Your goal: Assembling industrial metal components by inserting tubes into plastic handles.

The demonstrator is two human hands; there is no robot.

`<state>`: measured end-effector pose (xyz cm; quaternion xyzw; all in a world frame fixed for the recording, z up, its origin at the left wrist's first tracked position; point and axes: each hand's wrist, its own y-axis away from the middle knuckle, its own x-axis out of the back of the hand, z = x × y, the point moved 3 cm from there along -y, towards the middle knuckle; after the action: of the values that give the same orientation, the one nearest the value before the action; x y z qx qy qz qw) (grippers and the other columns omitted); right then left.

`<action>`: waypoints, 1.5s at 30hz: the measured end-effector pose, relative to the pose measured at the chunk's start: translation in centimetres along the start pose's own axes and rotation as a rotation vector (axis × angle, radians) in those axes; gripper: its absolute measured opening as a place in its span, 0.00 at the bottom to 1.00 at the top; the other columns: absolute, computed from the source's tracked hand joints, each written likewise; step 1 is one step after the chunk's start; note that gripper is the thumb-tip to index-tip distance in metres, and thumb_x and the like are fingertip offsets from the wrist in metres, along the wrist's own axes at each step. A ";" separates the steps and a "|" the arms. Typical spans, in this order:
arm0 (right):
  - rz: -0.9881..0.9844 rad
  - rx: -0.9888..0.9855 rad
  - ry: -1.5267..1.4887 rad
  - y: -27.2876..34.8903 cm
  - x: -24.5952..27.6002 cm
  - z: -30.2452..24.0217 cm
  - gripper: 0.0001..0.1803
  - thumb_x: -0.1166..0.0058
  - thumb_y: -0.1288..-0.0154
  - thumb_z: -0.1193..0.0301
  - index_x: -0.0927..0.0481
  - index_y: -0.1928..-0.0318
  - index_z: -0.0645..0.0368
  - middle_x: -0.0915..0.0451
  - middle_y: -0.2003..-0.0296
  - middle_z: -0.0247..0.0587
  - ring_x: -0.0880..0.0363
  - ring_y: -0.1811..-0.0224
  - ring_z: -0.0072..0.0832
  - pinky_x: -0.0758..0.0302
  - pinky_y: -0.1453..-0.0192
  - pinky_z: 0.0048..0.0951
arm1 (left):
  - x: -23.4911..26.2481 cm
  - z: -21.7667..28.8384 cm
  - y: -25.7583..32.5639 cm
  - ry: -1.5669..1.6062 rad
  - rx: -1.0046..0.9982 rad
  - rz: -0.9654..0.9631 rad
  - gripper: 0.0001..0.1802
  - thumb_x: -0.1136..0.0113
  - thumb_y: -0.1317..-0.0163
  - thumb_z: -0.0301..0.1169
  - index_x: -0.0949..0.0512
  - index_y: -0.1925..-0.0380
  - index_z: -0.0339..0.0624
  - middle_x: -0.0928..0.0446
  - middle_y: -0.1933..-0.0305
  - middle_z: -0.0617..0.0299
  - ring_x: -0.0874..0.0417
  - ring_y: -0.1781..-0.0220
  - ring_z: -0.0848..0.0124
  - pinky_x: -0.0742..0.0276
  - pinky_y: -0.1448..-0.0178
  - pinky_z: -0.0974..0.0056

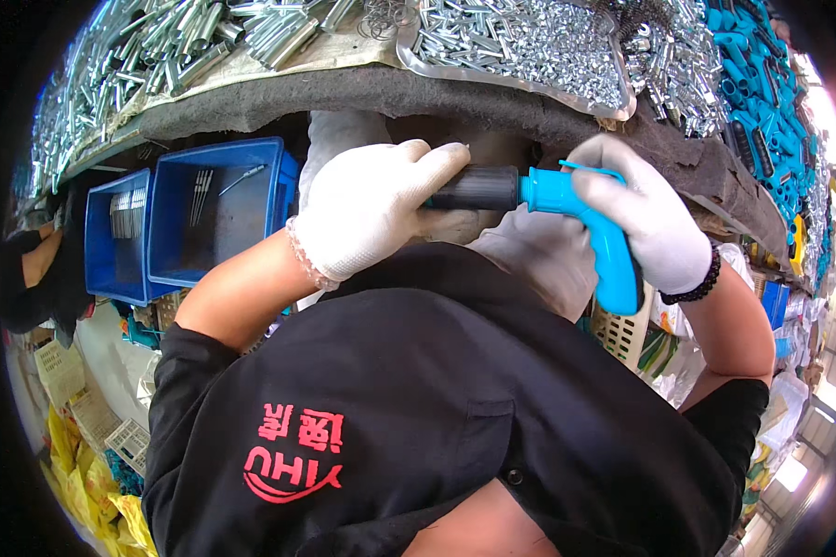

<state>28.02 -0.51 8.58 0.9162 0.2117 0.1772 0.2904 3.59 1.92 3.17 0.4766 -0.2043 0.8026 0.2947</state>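
Note:
Both my hands wear white knit gloves and are closed on one tool held in front of my chest. My left hand [372, 204] wraps round a black ribbed cylinder [481, 188], covering its left end. The cylinder lines up with the threaded neck of a teal pistol-grip handle [567, 197], whose curved grip with a dark back hangs down to the right. My right hand [646, 213] grips the upper part of this handle. A thin teal lever [590, 170] sticks out beside its curled fingers. Whatever lies inside the cylinder is hidden.
A cloth-edged bench [344, 91] runs across the far side, heaped with metal tubes [195, 37] and a tray [409, 56] of small metal parts. Teal handles [757, 84] pile up right. Two blue bins [218, 269] hold metal rods. Another person's arm [42, 260] shows far left.

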 end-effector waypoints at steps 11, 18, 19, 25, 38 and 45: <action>0.391 1.080 0.227 -1.0 2.0 3.8 0.28 0.42 0.36 0.80 0.26 0.35 0.60 0.30 0.33 0.56 0.25 0.34 0.42 0.27 0.33 0.35 | -3.3 -1.4 -0.5 0.815 0.077 0.028 0.26 0.29 0.41 0.42 0.23 0.47 0.38 0.17 0.61 0.49 0.14 0.60 0.60 0.21 0.52 0.60; 0.626 0.753 0.837 2.5 0.7 2.5 0.10 0.39 0.34 0.70 0.19 0.61 0.65 0.19 0.66 0.52 0.18 0.65 0.47 0.23 0.61 0.37 | -2.5 -1.1 -0.5 0.347 -0.003 0.070 0.30 0.26 0.46 0.41 0.24 0.46 0.40 0.17 0.57 0.47 0.14 0.56 0.53 0.19 0.51 0.57; 0.646 0.816 0.767 2.3 0.8 2.4 0.08 0.40 0.34 0.71 0.20 0.65 0.65 0.23 0.70 0.51 0.22 0.70 0.48 0.27 0.65 0.38 | -2.3 -0.8 -0.3 0.250 -0.015 0.046 0.30 0.26 0.46 0.42 0.23 0.46 0.41 0.17 0.57 0.48 0.14 0.57 0.52 0.20 0.52 0.56; 0.767 0.692 0.610 3.4 0.3 2.7 0.07 0.43 0.35 0.77 0.23 0.71 0.66 0.28 0.76 0.48 0.28 0.76 0.43 0.32 0.70 0.38 | -3.1 -0.6 -0.8 0.267 -0.077 0.051 0.31 0.25 0.47 0.45 0.23 0.47 0.42 0.17 0.58 0.49 0.14 0.57 0.51 0.20 0.53 0.55; 0.201 1.143 1.078 2.2 -0.2 -1.2 0.25 0.28 0.53 0.58 0.18 0.56 0.57 0.20 0.66 0.41 0.21 0.63 0.46 0.22 0.55 0.43 | -1.9 -0.7 -1.0 0.707 -0.153 -0.219 0.34 0.26 0.44 0.51 0.23 0.47 0.36 0.17 0.64 0.53 0.15 0.62 0.63 0.22 0.57 0.61; 0.185 1.710 1.312 2.0 -1.8 -1.2 0.12 0.34 0.53 0.69 0.20 0.66 0.56 0.23 0.67 0.41 0.25 0.60 0.40 0.19 0.49 0.41 | -4.2 -1.7 -0.3 1.416 0.168 -1.155 0.39 0.38 0.38 0.64 0.23 0.50 0.35 0.27 0.78 0.67 0.29 0.82 0.81 0.37 0.81 0.74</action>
<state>26.49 -2.30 10.35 0.5540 0.3095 0.4480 -0.6297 4.28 2.00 -1.26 -0.0786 0.3528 0.6475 0.6709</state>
